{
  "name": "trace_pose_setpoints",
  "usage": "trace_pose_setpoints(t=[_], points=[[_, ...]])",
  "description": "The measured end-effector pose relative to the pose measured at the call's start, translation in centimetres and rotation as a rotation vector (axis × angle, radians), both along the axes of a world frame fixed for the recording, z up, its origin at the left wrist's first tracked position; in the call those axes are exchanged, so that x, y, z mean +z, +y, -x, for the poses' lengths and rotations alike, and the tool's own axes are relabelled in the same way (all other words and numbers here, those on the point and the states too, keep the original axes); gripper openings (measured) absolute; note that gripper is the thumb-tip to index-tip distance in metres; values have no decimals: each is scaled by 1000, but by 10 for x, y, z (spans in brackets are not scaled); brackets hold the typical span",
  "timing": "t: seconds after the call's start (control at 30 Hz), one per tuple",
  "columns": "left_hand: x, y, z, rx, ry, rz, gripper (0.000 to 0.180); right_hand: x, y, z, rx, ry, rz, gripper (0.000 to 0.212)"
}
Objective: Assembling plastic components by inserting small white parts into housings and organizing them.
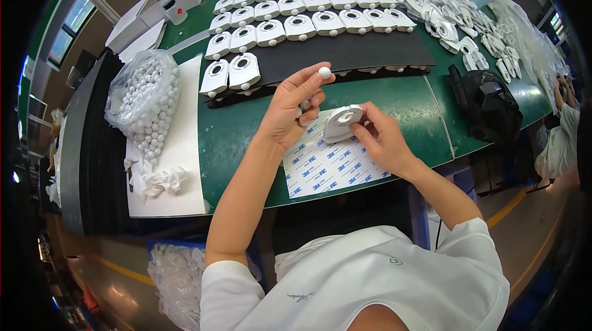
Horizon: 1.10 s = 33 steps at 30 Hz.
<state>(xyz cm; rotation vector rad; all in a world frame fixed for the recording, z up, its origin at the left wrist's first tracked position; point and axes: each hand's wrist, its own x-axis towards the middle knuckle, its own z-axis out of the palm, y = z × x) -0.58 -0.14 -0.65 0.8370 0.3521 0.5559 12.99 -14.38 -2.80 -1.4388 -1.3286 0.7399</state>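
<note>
Between the thumb and fingertips of my left hand (291,104) is a small white ball (324,72), with more such balls tucked in the curled fingers. My right hand (385,141) grips a white plastic part (341,122) with a round hole, tilted up on its edge. It is above a white sheet with blue print (333,167) at the table's front. The held ball and the part are apart. Beyond my hands, rows of similar white parts (298,27), each with a ball at its front edge, stand on a black mat (370,50).
A clear plastic bag of white balls (145,99) lies on a white board (185,177) at the left, near crumpled tissue (163,180). Loose white parts (441,22) are heaped at the back right. A black bag-like object (490,106) sits at the table's right edge.
</note>
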Motion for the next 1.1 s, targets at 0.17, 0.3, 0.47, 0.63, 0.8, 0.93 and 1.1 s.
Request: trace_pose_setpoints(t=[0.17,0.3,0.47,0.63,0.8,0.93,1.1], points=[[-2,0,-2,22,-15,12,31,3,0,4,19,-366,-139,16],[-4,1,-1,14,-4,-9,30,-1,1,-1,63,-9,7,14],[1,-2,-2,15,27,-13,30,2,3,-19,141,693,30,10],[4,-5,-2,-23,48,-56,30,9,3,-29,267,1049,6,12],[-3,-2,-2,-23,32,-74,30,19,9,-45,305,866,-106,20],[-5,0,-1,-47,31,-50,28,33,16,-60,227,-203,-481,18],[2,-4,-3,-34,42,-8,29,43,16,-55,206,-745,-704,24]])
